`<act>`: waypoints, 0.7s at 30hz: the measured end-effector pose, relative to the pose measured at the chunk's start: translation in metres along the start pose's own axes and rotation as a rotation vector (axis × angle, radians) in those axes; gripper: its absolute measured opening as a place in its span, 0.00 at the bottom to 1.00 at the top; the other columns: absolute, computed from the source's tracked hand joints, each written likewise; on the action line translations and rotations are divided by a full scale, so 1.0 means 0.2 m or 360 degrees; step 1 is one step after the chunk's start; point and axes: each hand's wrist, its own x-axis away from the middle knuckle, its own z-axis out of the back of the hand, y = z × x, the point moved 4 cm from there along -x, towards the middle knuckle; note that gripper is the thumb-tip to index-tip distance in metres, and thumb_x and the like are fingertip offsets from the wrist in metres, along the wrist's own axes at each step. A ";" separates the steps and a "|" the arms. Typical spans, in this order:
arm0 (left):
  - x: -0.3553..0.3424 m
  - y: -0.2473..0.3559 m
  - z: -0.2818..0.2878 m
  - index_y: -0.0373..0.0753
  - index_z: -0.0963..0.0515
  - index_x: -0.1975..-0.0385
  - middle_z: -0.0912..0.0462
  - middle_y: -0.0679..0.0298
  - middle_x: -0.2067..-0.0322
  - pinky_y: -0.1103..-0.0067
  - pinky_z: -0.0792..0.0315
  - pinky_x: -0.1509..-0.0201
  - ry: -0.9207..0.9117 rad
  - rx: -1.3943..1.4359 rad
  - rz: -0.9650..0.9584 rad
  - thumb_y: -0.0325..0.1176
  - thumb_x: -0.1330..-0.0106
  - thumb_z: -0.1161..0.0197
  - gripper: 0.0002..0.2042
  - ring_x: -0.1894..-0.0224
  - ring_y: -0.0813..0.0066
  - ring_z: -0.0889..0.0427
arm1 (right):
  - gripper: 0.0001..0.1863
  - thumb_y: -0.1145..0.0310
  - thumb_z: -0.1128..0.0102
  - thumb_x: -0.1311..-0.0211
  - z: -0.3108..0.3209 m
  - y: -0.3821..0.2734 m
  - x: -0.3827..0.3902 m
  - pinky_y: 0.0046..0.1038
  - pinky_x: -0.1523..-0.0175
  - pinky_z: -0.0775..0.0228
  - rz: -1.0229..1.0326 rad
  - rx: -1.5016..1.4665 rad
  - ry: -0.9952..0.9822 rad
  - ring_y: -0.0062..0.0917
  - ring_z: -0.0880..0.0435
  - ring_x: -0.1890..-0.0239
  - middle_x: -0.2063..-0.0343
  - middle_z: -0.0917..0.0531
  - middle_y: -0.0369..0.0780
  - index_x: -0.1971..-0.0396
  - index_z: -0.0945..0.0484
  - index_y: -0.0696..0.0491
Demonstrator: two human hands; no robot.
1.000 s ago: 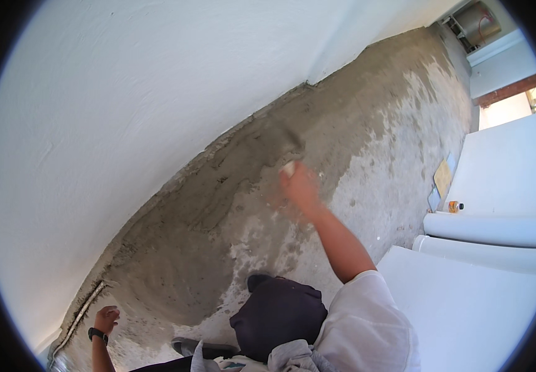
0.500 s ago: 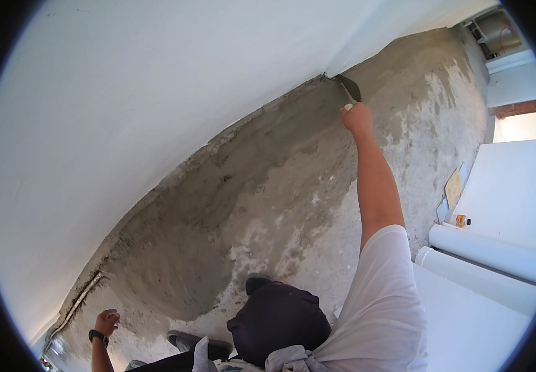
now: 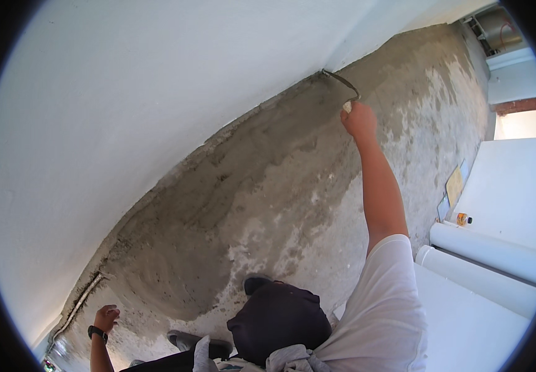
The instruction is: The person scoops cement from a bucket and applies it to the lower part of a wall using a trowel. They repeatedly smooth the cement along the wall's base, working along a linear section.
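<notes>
My right hand [image 3: 360, 120] is stretched far forward, closed round the pale handle of a trowel [image 3: 342, 80]. The trowel's dark blade stands nearly edge-on, its tip at the foot of the white wall [image 3: 156, 93], beside a corner. Beneath it spreads wet grey mortar [image 3: 218, 186], smoothed in a band along the wall base. My left hand [image 3: 106, 317] hangs at the lower left above the floor, fingers loosely curled and holding nothing visible. A dark watch [image 3: 98, 335] sits on its wrist.
Thin pipes [image 3: 80, 299] run along the wall base at left. At right stand white pipes [image 3: 491, 251], a small orange-labelled bottle [image 3: 464, 219] and a tan flat piece [image 3: 454, 186]. My dark shoe [image 3: 187, 340] rests on the rough floor. A doorway lies at far right.
The trowel has turned in my right hand: its blade, seen broad before, now shows edge-on with its tip nearer the wall corner. My left hand has risen slightly.
</notes>
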 end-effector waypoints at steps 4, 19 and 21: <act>0.02 0.02 -0.01 0.34 0.23 0.43 0.15 0.55 0.57 0.70 0.17 0.59 0.0019 0.0000 -0.0024 0.41 0.33 0.33 0.23 0.58 0.66 0.13 | 0.17 0.56 0.35 0.46 -0.04 0.03 -0.08 0.46 0.54 0.22 0.0028 0.0091 -0.0045 0.47 0.15 0.60 0.66 0.14 0.50 0.64 0.16 0.54; 0.03 -0.03 -0.01 0.36 0.24 0.43 0.15 0.55 0.55 0.70 0.18 0.59 0.0000 -0.0034 0.0018 0.40 0.35 0.31 0.23 0.57 0.68 0.13 | 0.18 0.55 0.34 0.44 -0.10 0.07 -0.01 0.45 0.53 0.23 0.0116 -0.0008 -0.0057 0.47 0.15 0.60 0.67 0.14 0.50 0.65 0.16 0.55; 0.03 -0.01 -0.01 0.36 0.24 0.43 0.15 0.55 0.56 0.70 0.18 0.59 0.0001 -0.0019 0.0001 0.41 0.35 0.31 0.23 0.57 0.68 0.13 | 0.18 0.54 0.34 0.44 -0.10 0.06 0.01 0.46 0.53 0.23 0.0173 -0.0032 -0.0114 0.47 0.15 0.60 0.67 0.14 0.50 0.65 0.16 0.55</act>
